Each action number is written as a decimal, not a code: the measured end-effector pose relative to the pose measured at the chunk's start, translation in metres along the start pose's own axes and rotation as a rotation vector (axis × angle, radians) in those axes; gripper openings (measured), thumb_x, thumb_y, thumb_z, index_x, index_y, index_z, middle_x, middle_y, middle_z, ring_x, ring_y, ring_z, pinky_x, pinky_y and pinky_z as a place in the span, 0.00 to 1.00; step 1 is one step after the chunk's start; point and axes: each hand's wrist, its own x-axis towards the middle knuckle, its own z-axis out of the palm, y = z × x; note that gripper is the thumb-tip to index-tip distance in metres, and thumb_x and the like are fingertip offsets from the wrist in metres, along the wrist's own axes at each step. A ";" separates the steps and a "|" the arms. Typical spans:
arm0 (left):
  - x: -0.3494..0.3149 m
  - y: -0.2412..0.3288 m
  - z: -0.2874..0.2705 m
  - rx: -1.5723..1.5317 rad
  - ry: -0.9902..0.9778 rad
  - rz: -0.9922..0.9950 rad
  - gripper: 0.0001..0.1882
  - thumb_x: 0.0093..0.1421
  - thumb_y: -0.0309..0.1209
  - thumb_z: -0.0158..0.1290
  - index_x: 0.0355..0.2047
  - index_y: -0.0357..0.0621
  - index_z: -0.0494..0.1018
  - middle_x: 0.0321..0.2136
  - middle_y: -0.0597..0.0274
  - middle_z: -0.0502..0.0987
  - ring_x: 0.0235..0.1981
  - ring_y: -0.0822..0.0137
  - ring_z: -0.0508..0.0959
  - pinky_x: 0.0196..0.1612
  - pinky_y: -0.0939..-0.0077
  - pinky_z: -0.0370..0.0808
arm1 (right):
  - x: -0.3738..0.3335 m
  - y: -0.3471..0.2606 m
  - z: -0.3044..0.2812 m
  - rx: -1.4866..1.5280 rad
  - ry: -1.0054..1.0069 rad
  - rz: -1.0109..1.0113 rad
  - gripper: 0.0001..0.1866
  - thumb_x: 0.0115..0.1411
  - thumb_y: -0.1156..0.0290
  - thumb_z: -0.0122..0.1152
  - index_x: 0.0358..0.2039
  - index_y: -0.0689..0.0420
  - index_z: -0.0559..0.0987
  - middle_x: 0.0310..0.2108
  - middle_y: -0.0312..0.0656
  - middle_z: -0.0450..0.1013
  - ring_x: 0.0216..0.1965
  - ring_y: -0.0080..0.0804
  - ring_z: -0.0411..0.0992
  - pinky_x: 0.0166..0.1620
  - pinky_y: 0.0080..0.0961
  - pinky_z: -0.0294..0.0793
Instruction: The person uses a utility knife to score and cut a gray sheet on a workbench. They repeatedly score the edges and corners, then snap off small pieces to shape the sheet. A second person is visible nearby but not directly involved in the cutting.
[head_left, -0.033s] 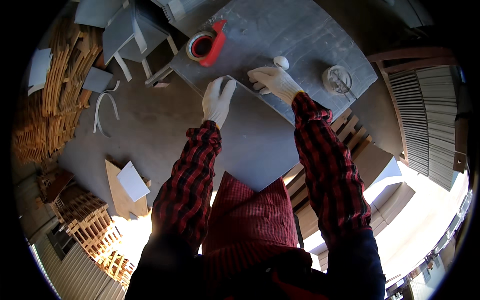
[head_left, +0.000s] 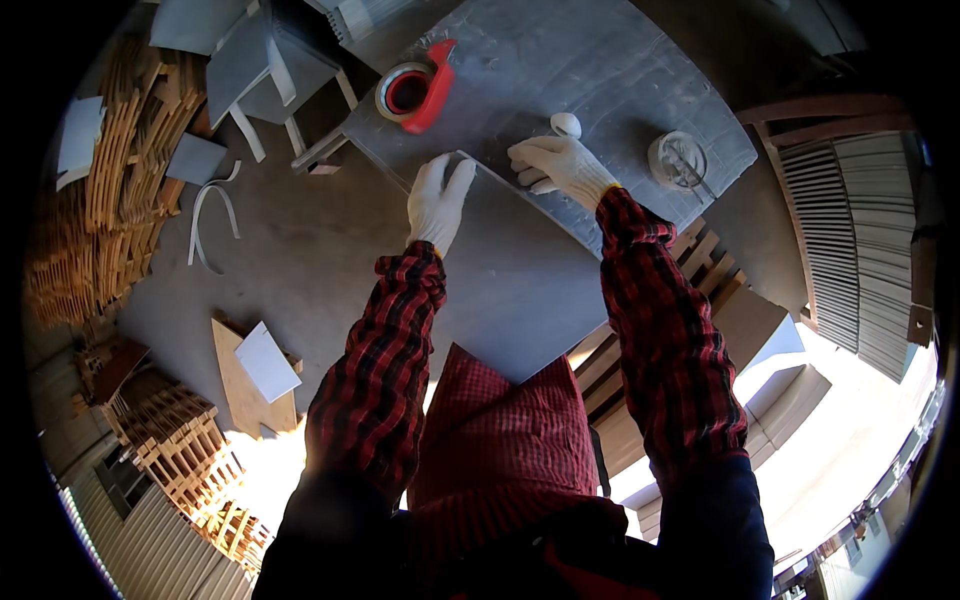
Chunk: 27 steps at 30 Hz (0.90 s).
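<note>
A flat grey panel (head_left: 525, 275) slants from the table down to my lap. My left hand (head_left: 438, 203), in a white knit glove, is closed on the panel's left edge near its far corner. My right hand (head_left: 565, 165), gloved the same way, is at the panel's far edge with its fingers bent together. Whatever those fingers may hold is hidden. Just beyond it on the grey table (head_left: 590, 60) lies a small white rounded lump (head_left: 566, 124). To its right stands a round tub (head_left: 677, 160) of whitish paste with a thin stick in it.
A red tape dispenser (head_left: 430, 90) with its roll lies at the table's left. Wooden pallets (head_left: 130, 150) are stacked at far left, near a curved white strip (head_left: 228, 205) on the floor. A white board (head_left: 267, 362) rests on a brown one. Slatted wood (head_left: 705, 255) lies at right.
My right hand has shifted slightly to the right along the panel's far edge. My left hand keeps its place on the panel.
</note>
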 end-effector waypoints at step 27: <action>-0.058 -0.046 -0.072 0.414 0.140 -0.218 0.37 0.58 0.61 0.56 0.59 0.50 0.70 0.61 0.50 0.67 0.61 0.46 0.66 0.60 0.51 0.67 | -0.179 0.139 -0.098 0.089 0.832 0.167 0.11 0.63 0.63 0.57 0.31 0.58 0.76 0.19 0.27 0.63 0.18 0.14 0.58 0.21 0.17 0.55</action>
